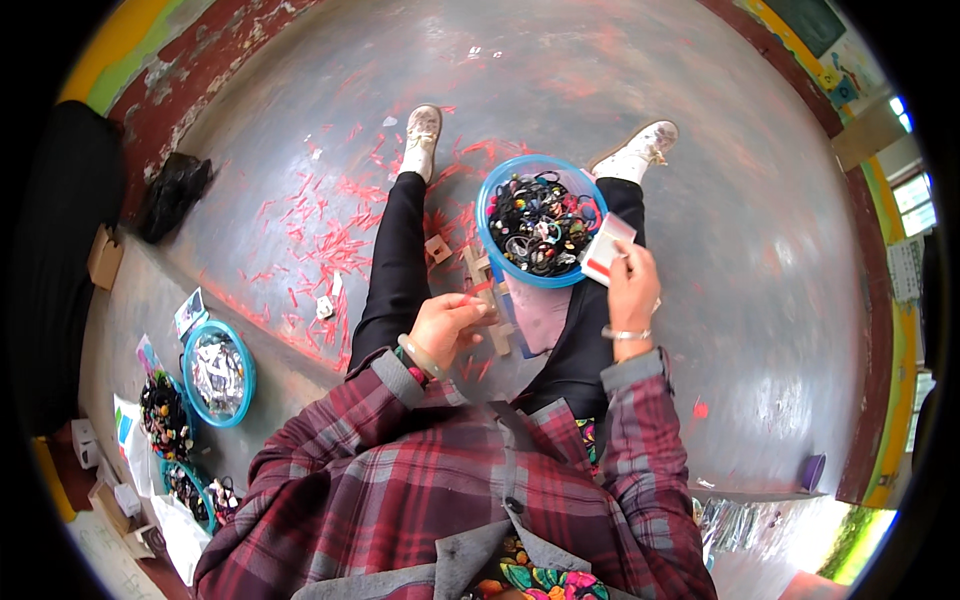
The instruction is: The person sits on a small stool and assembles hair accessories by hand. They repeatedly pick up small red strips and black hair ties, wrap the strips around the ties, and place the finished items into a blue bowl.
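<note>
My left hand (446,328) is closed in a pinch on a thin red strip (481,288) over the gap between my legs. My right hand (633,290) grips a small flat white-and-clear packet (609,246) with a red band at its lower end. That packet is beside the rim of a blue basin (487,246), partly overlapping it in view. Inside the basin lies a tangled heap of mostly black hair ties (540,222) with small coloured ornaments. A pink surface (540,318) shows below the basin, between my legs.
Many red strips (320,235) litter the floor left of my leg. Wooden pieces (497,335) lie between my legs. On the left stand a blue basin of small packets (246,385) and a heap of dark hair ties (165,415). A black bag (175,195) rests by the wall.
</note>
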`<control>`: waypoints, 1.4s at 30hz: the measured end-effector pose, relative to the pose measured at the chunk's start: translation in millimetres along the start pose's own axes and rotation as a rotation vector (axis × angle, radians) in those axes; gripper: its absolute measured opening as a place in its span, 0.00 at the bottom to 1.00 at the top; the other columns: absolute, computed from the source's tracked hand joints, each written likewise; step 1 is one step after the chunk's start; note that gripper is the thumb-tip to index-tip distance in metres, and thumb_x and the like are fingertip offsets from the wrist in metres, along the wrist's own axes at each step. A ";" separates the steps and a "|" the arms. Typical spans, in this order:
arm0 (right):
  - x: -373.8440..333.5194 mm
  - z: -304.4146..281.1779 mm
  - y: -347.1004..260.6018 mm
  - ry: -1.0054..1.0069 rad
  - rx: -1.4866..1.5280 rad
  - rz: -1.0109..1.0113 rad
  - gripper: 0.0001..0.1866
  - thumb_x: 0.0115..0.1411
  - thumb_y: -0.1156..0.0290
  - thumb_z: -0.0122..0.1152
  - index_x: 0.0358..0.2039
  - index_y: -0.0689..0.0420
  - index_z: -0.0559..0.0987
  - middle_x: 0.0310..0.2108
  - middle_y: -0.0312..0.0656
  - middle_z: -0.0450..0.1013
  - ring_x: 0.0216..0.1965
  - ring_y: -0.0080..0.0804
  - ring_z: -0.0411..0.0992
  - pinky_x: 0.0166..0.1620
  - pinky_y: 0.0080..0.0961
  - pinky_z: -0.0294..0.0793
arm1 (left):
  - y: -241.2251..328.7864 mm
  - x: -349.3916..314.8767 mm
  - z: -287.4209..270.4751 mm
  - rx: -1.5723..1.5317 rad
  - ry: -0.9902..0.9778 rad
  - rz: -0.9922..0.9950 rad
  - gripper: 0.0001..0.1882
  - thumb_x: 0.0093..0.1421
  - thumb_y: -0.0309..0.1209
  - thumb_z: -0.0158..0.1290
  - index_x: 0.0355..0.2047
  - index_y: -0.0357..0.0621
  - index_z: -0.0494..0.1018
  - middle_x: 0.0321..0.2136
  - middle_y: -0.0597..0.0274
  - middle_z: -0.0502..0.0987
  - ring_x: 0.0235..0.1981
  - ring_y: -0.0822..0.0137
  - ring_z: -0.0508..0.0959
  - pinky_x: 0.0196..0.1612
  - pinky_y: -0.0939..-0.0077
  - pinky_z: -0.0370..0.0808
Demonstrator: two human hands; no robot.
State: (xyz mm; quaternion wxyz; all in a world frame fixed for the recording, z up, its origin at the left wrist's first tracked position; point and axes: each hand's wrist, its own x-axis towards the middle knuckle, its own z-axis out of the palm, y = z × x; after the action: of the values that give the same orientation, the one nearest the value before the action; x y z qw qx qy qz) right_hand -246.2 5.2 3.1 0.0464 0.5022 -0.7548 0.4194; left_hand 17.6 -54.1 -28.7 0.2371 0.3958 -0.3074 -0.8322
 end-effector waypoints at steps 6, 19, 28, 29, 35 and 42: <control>-71.0 13.4 -84.5 -0.416 0.260 -0.488 0.12 0.49 0.77 0.56 0.37 0.56 0.74 0.35 0.42 0.72 0.34 0.38 0.73 0.33 0.30 0.73 | -2.8 0.1 2.4 0.491 0.014 0.109 0.06 0.56 0.25 0.52 0.32 0.33 0.74 0.25 0.59 0.78 0.21 0.75 0.75 0.25 0.81 0.74; -102.5 22.4 -72.3 -0.556 0.154 -0.304 0.07 0.43 0.74 0.61 0.27 0.56 0.75 0.54 0.56 0.59 0.52 0.54 0.61 0.53 0.37 0.64 | -20.4 -8.4 -6.1 0.836 -0.133 0.085 0.07 0.54 0.23 0.52 0.31 0.29 0.74 0.23 0.58 0.76 0.22 0.72 0.76 0.26 0.78 0.76; -99.2 21.3 -81.2 -0.511 0.223 -0.403 0.05 0.43 0.76 0.60 0.23 0.58 0.75 0.56 0.57 0.57 0.58 0.55 0.56 0.58 0.38 0.57 | -37.0 -4.9 -8.4 0.340 -0.040 -0.060 0.09 0.58 0.25 0.48 0.37 0.34 0.72 0.29 0.61 0.75 0.26 0.70 0.76 0.26 0.77 0.76; -100.9 22.7 -80.4 -0.477 0.226 -0.383 0.05 0.43 0.76 0.60 0.23 0.58 0.75 0.56 0.57 0.58 0.58 0.55 0.56 0.58 0.38 0.57 | -40.5 -4.8 -9.4 0.311 -0.065 -0.065 0.09 0.59 0.26 0.48 0.38 0.34 0.72 0.29 0.62 0.75 0.26 0.70 0.76 0.26 0.77 0.76; -100.9 23.2 -78.2 -0.448 0.266 -0.342 0.05 0.44 0.76 0.60 0.23 0.57 0.74 0.55 0.56 0.59 0.56 0.55 0.57 0.57 0.39 0.59 | -37.6 -12.6 1.0 0.206 -0.082 -0.046 0.10 0.60 0.26 0.45 0.39 0.33 0.71 0.30 0.59 0.76 0.29 0.67 0.78 0.27 0.77 0.76; -97.8 24.8 -75.1 -0.536 0.295 -0.413 0.06 0.45 0.74 0.61 0.26 0.57 0.75 0.53 0.54 0.62 0.56 0.53 0.58 0.56 0.39 0.60 | -48.6 -2.9 -10.9 0.237 0.021 0.052 0.10 0.60 0.24 0.44 0.36 0.30 0.72 0.31 0.55 0.76 0.32 0.66 0.78 0.38 0.75 0.77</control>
State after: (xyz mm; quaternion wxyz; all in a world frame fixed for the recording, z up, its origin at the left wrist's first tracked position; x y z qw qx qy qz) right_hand -129.6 47.9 -16.9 -0.1421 0.7371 -0.5544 0.3592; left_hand 20.6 -21.8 -66.6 0.2133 0.4216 -0.4115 -0.7794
